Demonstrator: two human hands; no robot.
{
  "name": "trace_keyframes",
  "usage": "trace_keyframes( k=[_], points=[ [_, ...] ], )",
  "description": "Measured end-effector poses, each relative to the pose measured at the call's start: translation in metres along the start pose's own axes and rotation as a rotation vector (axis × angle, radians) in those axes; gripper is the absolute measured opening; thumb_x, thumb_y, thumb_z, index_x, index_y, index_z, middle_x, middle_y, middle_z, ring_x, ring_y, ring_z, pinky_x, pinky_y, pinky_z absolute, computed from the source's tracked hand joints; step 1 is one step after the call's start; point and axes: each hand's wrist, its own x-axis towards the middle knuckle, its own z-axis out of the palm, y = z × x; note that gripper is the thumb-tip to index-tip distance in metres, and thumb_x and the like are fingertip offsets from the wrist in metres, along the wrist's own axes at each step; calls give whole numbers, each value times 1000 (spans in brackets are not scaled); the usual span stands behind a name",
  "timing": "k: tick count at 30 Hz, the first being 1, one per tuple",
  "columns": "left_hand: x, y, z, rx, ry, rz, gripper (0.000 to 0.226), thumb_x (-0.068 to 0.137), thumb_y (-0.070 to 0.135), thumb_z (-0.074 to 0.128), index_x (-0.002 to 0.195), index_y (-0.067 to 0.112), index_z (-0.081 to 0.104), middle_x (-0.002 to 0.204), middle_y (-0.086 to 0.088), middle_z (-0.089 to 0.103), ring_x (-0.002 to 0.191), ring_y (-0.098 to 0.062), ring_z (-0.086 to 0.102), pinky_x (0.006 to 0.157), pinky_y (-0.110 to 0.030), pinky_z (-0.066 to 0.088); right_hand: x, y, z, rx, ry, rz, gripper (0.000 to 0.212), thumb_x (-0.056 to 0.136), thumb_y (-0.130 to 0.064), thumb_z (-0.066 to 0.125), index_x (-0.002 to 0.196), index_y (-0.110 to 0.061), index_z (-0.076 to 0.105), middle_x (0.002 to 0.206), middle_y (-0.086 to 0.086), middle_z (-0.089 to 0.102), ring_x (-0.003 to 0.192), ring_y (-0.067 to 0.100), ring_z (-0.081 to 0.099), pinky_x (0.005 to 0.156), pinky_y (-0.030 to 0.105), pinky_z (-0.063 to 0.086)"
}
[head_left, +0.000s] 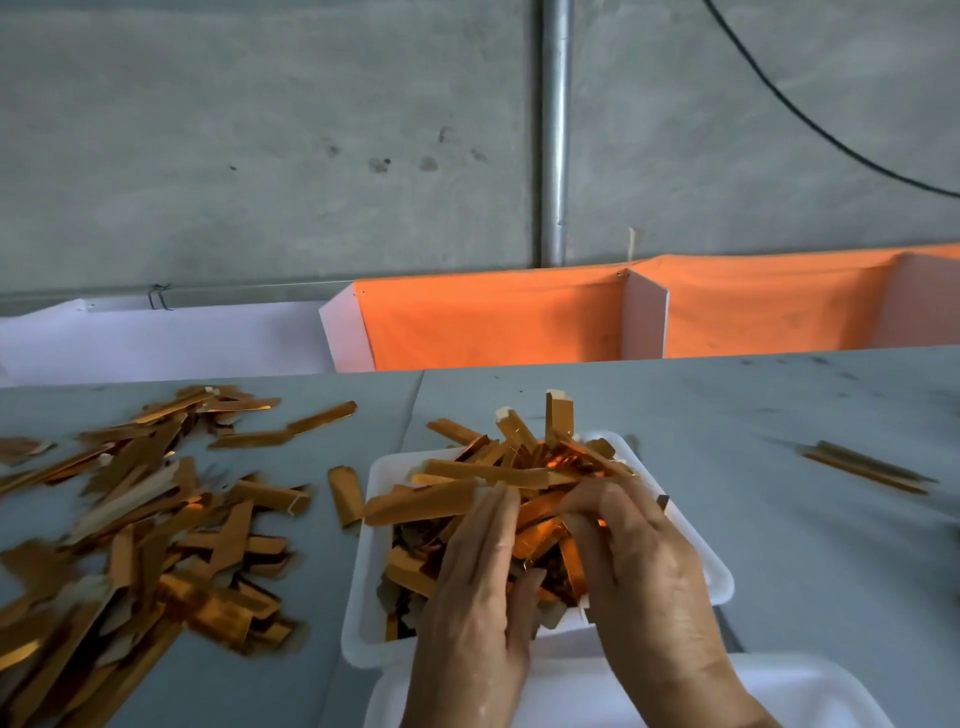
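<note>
Strips: gold strips (483, 473) heaped in the white tray (363, 597), near the tabletop's middle.
Left hand (478, 587): fingers straight and together, pressing on the heap.
Right hand (644, 566): fingers curled into the strips; cannot tell whether they grip.
Tabletop (727, 415): grey and scuffed; loose pile (156, 519) at 9 o'clock, second tray (805, 686) at 6.
Room: orange cloth (493, 322), grey wall and pipe (556, 130) at 12.

Both hands dig into a tray of gold strips, centre frame.
The left hand (480, 582) lies flat-fingered on the gold strips (483, 470) heaped in the white tray (363, 623). The right hand (639, 561) curls round some. A loose pile (130, 545) spreads lower left.
</note>
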Motion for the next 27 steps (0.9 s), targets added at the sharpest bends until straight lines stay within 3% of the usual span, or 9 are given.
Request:
trace_keyframes(
  k=[4, 7, 11, 15, 17, 20, 22, 25, 27],
  points=[
    [3, 6, -1, -126, 40, 36, 54, 82, 24, 61, 135, 23, 51, 134, 10, 49, 126, -9, 47, 95, -21, 45, 2, -6, -18, 103, 12, -98, 8, 83, -8, 62, 78, -14, 65, 84, -14, 58, 75, 2, 54, 66, 2, 38],
    [7, 8, -2, -228, 51, 63, 34, 89, 22, 58, 122, 28, 60, 124, 16, 56, 119, 2, 50, 94, -9, 41, -6, -6, -26, 235, -12, -127, 10, 81, -5, 61, 80, -14, 66, 85, -9, 62, 77, 3, 61, 66, 7, 45],
    [7, 8, -6, -252, 121, 0, 20, 93, 13, 51, 102, 17, 69, 116, 15, 58, 110, -1, 55, 88, -10, 44, -17, -6, -29, 420, -87, -1, 14, 84, -9, 60, 84, -23, 63, 87, -8, 66, 74, 8, 68, 61, 15, 52],
    [5, 15, -8, -298, 143, -17, 19, 94, 23, 47, 99, 15, 64, 97, 13, 66, 87, 2, 62, 68, -9, 51, -16, -8, -37, 525, -202, 117, 5, 87, -18, 60, 90, -21, 64, 94, 1, 70, 78, 15, 71, 67, 24, 57],
    [5, 16, -10, -269, 161, 2, 16, 94, 15, 50, 99, 13, 65, 91, 8, 67, 85, 2, 60, 70, -3, 46, -15, -10, -42, 560, -247, 168, 4, 87, -26, 62, 90, -22, 63, 91, 1, 72, 79, 17, 72, 70, 25, 57],
    [7, 16, -11, -204, 194, 54, 28, 88, 10, 54, 112, 9, 67, 101, 4, 63, 95, 1, 56, 79, 0, 41, -16, -10, -41, 564, -254, 222, 6, 80, -25, 61, 84, -21, 62, 79, -1, 74, 72, 13, 72, 66, 19, 54],
    [8, 16, -10, -159, 160, 93, 40, 85, 17, 58, 125, 11, 61, 112, 3, 60, 105, -3, 53, 87, -5, 41, -15, -10, -39, 575, -188, 267, 4, 84, -16, 61, 81, -14, 62, 73, 0, 73, 67, 13, 71, 61, 17, 53],
    [9, 15, -8, 0, 101, 160, 54, 85, 33, 57, 135, 13, 50, 122, 1, 59, 115, -17, 46, 95, -33, 43, -12, -8, -39, 705, -145, 397, 9, 88, -4, 59, 79, -5, 59, 67, 9, 71, 61, 19, 71, 57, 21, 54],
    [9, 13, -5, 19, 90, 199, 56, 86, 38, 55, 137, 16, 45, 121, 3, 59, 115, -17, 44, 95, -44, 44, -9, -7, -44, 781, -141, 457, 12, 88, -4, 58, 77, -5, 60, 66, 15, 70, 60, 22, 69, 56, 23, 54]
  ],
)
